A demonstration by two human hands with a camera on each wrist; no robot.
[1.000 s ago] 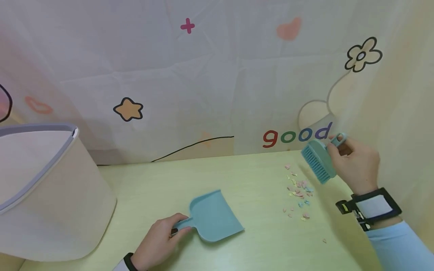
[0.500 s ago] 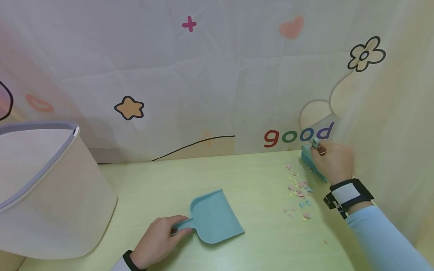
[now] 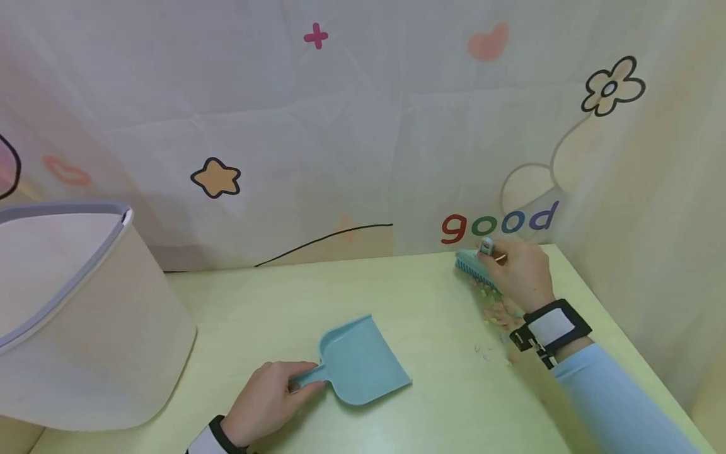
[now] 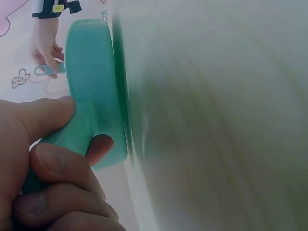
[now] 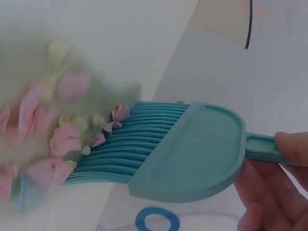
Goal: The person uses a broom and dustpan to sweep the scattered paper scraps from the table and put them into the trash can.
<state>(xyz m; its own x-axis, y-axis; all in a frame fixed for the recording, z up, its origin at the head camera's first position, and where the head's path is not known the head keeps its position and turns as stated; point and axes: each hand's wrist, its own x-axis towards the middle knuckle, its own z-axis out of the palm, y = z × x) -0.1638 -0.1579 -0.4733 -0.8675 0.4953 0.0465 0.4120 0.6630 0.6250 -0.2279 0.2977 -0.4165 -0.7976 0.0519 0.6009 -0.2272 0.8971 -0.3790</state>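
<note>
My left hand (image 3: 266, 398) grips the short handle of a blue-green dustpan (image 3: 363, 362), which rests on the table with its wide edge facing right. In the left wrist view, thumb and fingers curl round that handle. At the table's back right, my right hand (image 3: 522, 271) holds a small teal hand brush (image 3: 473, 265) by its handle, bristles down on the surface. Small pink, yellow and blue paper scraps (image 3: 499, 312) lie in front of the brush, partly hidden by the hand and wrist. In the right wrist view, several scraps touch the bristles (image 5: 127, 142).
A large white bin (image 3: 108, 315) with a grey-purple rim stands at the left. The pale yellow-green table (image 3: 261, 309) meets a printed curtain (image 3: 340, 139) at the back, and its right edge slopes toward the front right.
My right hand has lowered the brush to the table and moved it left along the back, to the scraps. The left hand and dustpan have stayed almost still.
</note>
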